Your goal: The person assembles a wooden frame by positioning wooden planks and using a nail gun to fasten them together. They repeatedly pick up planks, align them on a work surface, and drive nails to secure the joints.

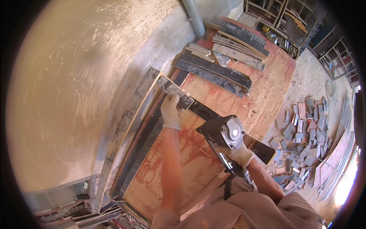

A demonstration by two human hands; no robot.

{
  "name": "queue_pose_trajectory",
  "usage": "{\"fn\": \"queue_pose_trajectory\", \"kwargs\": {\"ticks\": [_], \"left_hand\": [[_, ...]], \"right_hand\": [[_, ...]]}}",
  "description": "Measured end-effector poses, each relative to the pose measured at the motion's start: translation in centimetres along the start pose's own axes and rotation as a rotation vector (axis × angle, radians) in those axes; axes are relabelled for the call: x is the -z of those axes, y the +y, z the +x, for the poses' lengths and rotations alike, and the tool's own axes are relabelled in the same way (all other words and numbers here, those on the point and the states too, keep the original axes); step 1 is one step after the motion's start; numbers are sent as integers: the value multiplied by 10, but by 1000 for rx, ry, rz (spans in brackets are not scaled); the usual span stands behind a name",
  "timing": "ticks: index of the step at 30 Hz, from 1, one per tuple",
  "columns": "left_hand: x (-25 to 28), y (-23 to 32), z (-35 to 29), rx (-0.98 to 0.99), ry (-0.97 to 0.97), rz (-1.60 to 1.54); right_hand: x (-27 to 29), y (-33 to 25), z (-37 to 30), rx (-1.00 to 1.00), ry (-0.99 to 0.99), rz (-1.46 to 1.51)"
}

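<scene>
In a pale work glove, my left hand (170, 111) grips the end of a short dark board (172, 87). That board lies crosswise, its far end meeting a long board (127, 122) that stands on edge along the wall side. My right hand (237, 154), also gloved, is wrapped round the handle of a nail gun (224, 131) with a black body and a grey round cap. The nail gun is held to the right of the short board, apart from it, over the reddish worktop (179, 149). A dark strip (204, 110) runs between the two hands.
Stacked dark planks (213, 72) and pale wood strips (238, 53) lie at the worktop's far end. A plastered wall (76, 95) rises on the left, with a grey pipe (194, 19). On the floor at right is a heap of board offcuts (305, 133).
</scene>
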State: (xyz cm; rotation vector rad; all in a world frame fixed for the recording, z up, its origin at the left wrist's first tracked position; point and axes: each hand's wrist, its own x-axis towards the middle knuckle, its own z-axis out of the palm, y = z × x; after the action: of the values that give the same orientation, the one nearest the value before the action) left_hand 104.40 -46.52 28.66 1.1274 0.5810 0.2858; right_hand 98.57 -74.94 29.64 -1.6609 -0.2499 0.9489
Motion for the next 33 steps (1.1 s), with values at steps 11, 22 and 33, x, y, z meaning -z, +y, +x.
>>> {"fn": "queue_pose_trajectory", "kwargs": {"ticks": [11,22,33], "left_hand": [[12,-16,7,-56,187,12],[13,33,32,-34,265,159],[14,55,23,38,166,640]], "right_hand": [[-21,13,72,-76,41,402],[-29,-6,147,-149,-177,878],[-65,0,247,56,-513,1337]]}}
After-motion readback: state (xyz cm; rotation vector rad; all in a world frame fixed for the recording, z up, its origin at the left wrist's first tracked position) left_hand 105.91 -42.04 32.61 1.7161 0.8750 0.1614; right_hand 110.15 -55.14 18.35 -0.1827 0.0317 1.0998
